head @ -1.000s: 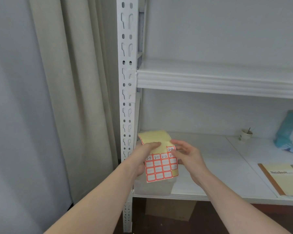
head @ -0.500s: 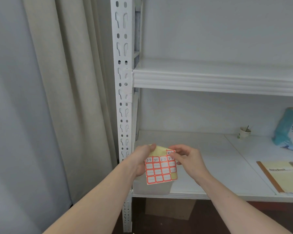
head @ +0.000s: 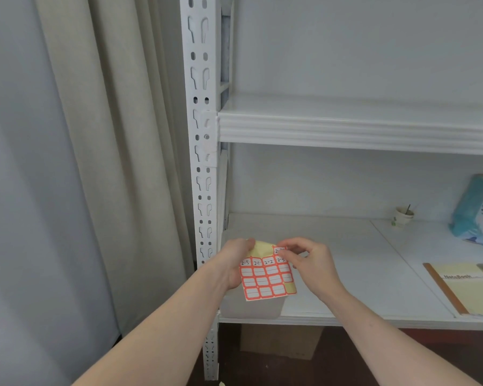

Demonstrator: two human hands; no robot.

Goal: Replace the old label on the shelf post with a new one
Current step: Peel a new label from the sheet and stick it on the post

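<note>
We hold a label sheet (head: 266,278) in front of the lower shelf (head: 332,263), just right of the white shelf post (head: 202,168). The sheet is a grid of orange-bordered stickers on yellow backing; its top written row reads 2-5, 2-1, 2-2 and one more we cannot read surely. The backing is bare and curled at the upper left.

Our left hand (head: 234,264) grips the sheet's left edge, thumb on the bare yellow backing at the top. Our right hand (head: 308,260) pinches a single new label (head: 279,250) at the sheet's upper right corner between thumb and forefinger; whether that label is fully free of the backing we cannot tell.

On the post, level with the upper shelf (head: 357,129), sits a pale patch (head: 209,146) over the slots; we cannot tell whether it is the old label.

Also present: a beige curtain (head: 103,162) left of the post, a small cup (head: 404,216), a blue patterned bag (head: 478,210), and a notebook (head: 466,288) on the lower shelf, and a cardboard box (head: 280,341) beneath it.
</note>
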